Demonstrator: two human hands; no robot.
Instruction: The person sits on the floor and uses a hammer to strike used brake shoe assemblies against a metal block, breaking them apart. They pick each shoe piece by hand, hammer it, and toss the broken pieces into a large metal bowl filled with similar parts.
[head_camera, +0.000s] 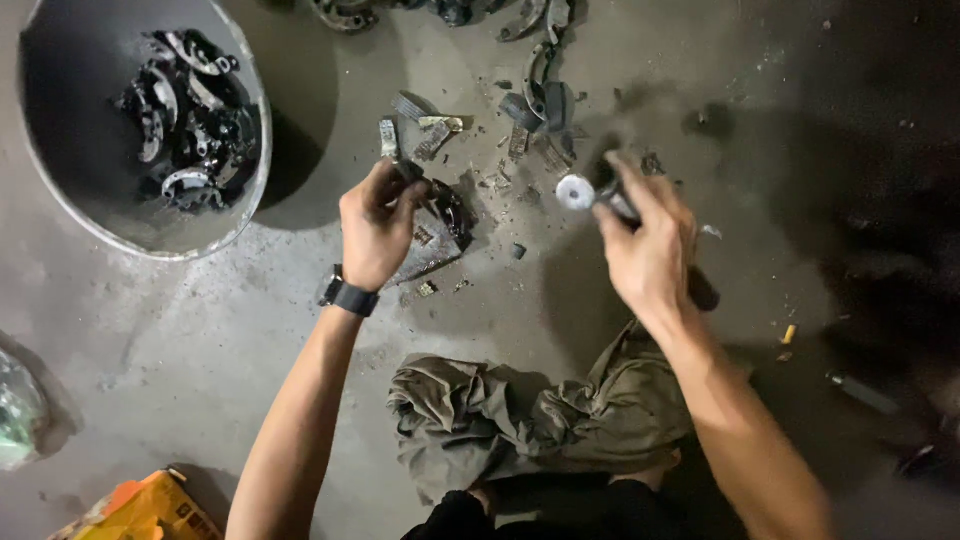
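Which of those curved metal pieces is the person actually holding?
The dark curved metal piece pinched in the left hand. The others lie loose on the concrete floor or heaped inside the round grey metal tub.

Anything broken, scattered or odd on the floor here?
Yes: broken fragments lie strewn over the concrete floor between the left hand and right hand, beside loose curved metal parts; more sit in the basin.

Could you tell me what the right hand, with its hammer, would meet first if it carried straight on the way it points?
Probably the broken dark scraps on the floor just beyond the hammer in the right hand; depth is unclear.
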